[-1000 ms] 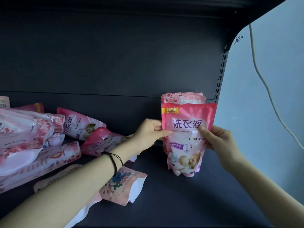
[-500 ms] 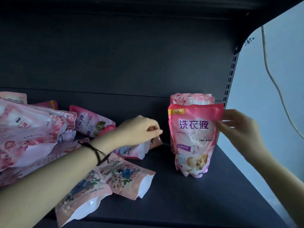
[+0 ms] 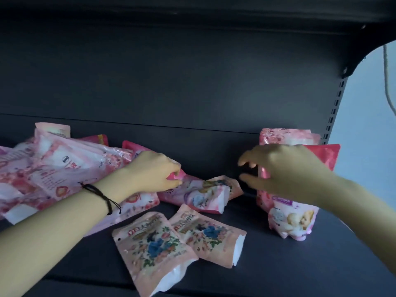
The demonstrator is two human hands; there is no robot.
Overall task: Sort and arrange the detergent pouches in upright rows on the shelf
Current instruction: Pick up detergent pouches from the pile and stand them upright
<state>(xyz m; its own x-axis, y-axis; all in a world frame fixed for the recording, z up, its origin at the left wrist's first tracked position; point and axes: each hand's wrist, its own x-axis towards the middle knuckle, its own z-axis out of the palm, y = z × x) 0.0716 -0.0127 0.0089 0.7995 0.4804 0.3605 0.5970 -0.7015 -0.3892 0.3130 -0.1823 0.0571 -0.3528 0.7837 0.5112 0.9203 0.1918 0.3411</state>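
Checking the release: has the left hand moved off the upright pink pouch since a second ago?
Yes. The left hand has gone left, away from the upright pouch, and now pinches a lying pouch.

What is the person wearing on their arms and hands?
No sleeves or gloves show. The left hand has a thin black cord bracelet on its wrist. The right hand and its wrist wear nothing.

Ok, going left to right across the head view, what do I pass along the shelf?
Heap of pouches → left hand → lying pink pouch that it pinches → upright pouches → wall cable.
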